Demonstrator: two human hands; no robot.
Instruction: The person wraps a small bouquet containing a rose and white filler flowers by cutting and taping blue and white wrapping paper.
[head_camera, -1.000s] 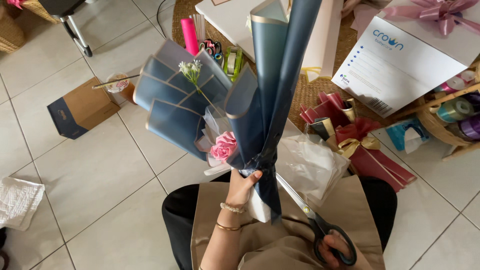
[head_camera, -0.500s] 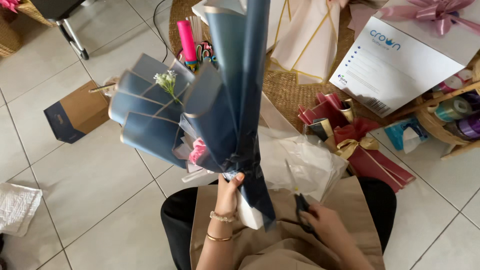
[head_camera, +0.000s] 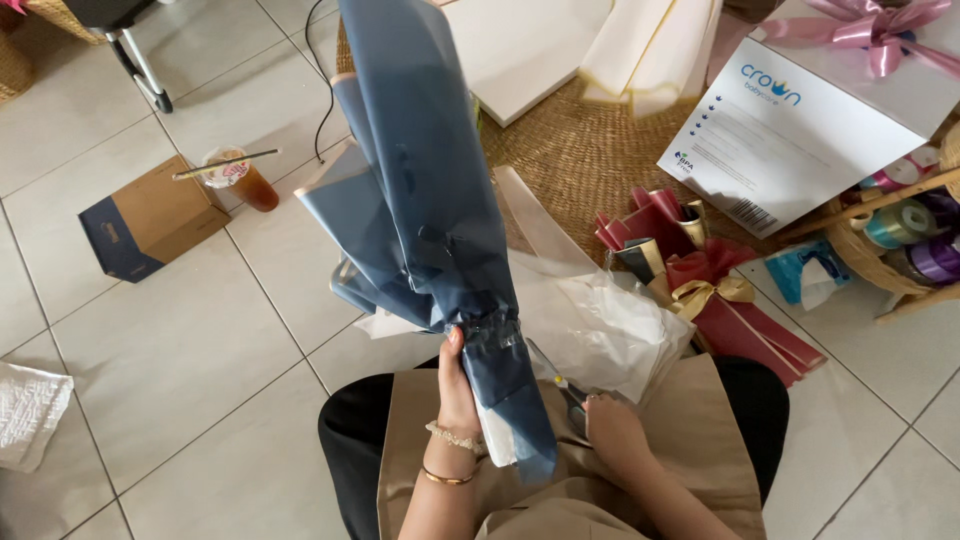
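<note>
Gripping the bouquet (head_camera: 440, 220) at its taped neck, the left hand (head_camera: 458, 392) closes round light, crinkly paper — crushable higher up — while the right hand (head_camera: 612, 432) pinches scissors (head_camera: 566, 392).

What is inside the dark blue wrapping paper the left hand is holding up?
From this side the dark blue wrapping paper covers its contents; only white paper shows at the lower end by the left hand. Any flowers inside are hidden. The right hand rests on scissors behind it.
</note>
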